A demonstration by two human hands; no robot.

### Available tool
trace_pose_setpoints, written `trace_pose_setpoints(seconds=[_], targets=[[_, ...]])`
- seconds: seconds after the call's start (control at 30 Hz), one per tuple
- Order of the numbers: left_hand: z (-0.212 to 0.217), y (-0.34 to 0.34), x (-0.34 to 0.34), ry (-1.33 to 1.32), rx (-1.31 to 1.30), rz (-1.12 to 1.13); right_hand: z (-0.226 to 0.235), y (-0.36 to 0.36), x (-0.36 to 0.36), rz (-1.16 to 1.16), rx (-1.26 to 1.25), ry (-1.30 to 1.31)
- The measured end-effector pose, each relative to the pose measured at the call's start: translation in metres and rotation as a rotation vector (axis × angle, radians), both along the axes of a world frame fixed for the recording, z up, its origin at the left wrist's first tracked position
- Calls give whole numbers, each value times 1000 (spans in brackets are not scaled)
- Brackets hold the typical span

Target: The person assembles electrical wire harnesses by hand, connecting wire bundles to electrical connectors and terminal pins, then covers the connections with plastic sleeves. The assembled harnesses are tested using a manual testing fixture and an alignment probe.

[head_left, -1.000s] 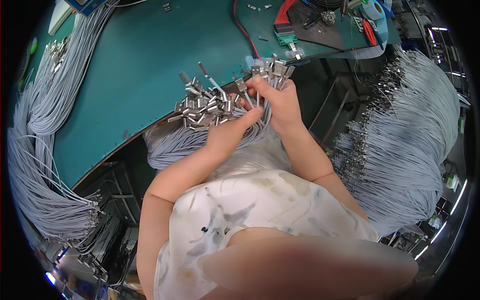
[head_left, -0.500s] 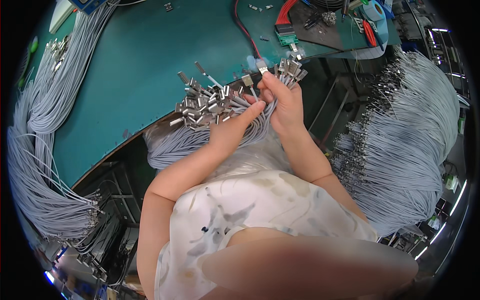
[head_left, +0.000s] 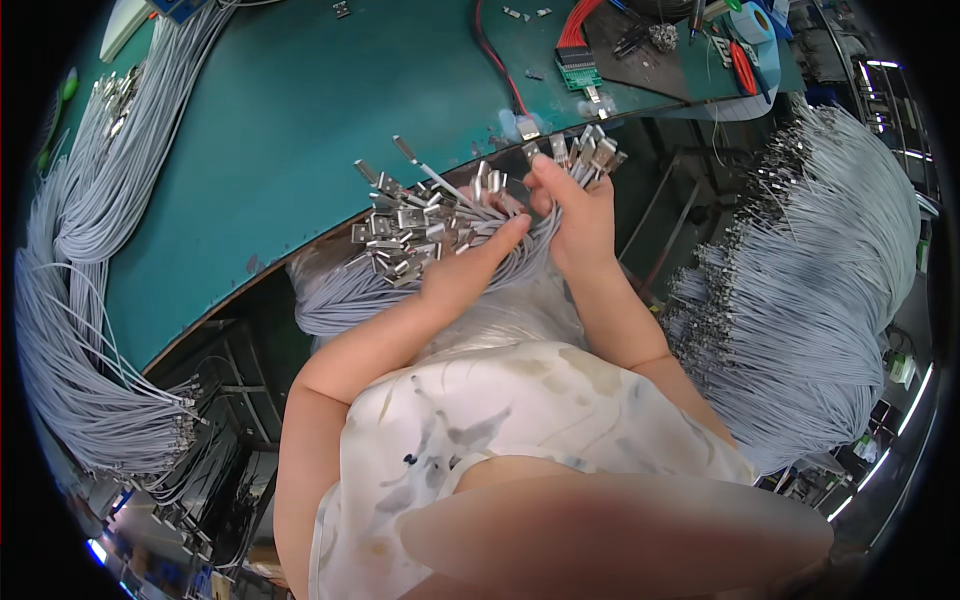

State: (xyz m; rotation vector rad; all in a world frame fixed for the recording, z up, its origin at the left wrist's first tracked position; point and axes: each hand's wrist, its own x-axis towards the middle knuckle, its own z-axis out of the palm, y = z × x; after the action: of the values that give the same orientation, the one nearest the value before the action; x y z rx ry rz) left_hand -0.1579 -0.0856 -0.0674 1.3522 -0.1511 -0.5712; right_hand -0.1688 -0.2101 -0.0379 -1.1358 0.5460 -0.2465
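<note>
Grey USB cables [head_left: 345,298] lie in a thick bundle across my lap, their bare metal plugs [head_left: 405,222] fanned out at the table's front edge. My left hand [head_left: 465,262] is closed around cables just below the plugs, thumb pointing right. In my right hand [head_left: 583,225] are several more cables, with their plugs [head_left: 598,152] sticking up past the fingers. One USB plug [head_left: 532,153] stands at its thumb tip, just short of a metal connector [head_left: 527,128] on a red and black lead at the table edge.
A green circuit board [head_left: 578,76] with red wires sits near the table's right edge. Beyond it are red-handled pliers [head_left: 742,68] and a tape roll [head_left: 752,22]. Large grey cable bundles hang at the right [head_left: 800,290] and left [head_left: 110,390]. The green table [head_left: 300,120] spans the front.
My right hand has drawn down and slightly right, and the plug at its thumb has parted from the connector on the red and black lead. The plugs by my left hand have shifted a little.
</note>
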Motion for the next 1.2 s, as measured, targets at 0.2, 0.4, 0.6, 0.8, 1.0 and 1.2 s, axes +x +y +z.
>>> trace_pose_setpoints(seconds=[0.2,0.4,0.6,0.8,1.0,1.2], targets=[[1,-4,1,98,-130,124,-1,2,10,-48,28,-30],[3,9,1,146,-25,5,0,0,13,151,117,-10],[11,10,3,122,58,-119,5,6,13,132,-23,26],[-10,4,-6,79,-236,-52,1,7,-1,22,-36,-41],[12,4,4,-201,56,6,3,7,10,-53,22,-44],[12,-8,8,90,-150,140,6,8,14,45,6,-35]])
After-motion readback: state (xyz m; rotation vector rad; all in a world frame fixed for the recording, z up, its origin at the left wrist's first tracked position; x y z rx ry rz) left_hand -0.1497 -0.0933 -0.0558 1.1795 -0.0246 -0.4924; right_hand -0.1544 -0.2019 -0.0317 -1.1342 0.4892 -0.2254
